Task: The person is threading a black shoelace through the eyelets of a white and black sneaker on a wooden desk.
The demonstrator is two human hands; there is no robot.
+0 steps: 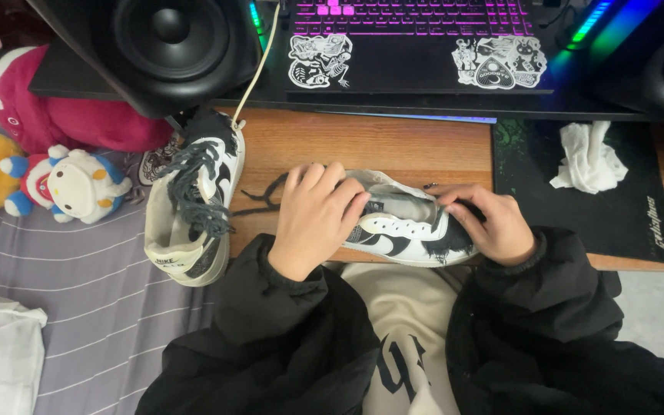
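A black-and-white sneaker (401,229) lies on its side on the wooden desk (393,146), right at the near edge. My left hand (318,215) grips its heel end, fingers curled over the collar. My right hand (486,219) holds the toe end, fingers pressed on the frayed black upper. A black lace (259,198) trails from under my left hand toward a second matching sneaker (194,204), which rests at the desk's left edge with loose black laces.
A black speaker (164,42) and a laptop with a pink-lit keyboard (413,34) sit at the back. A crumpled white tissue (589,157) lies on a black mouse mat (616,207). Plush toys (55,154) rest on the striped bed cover (94,307) at left.
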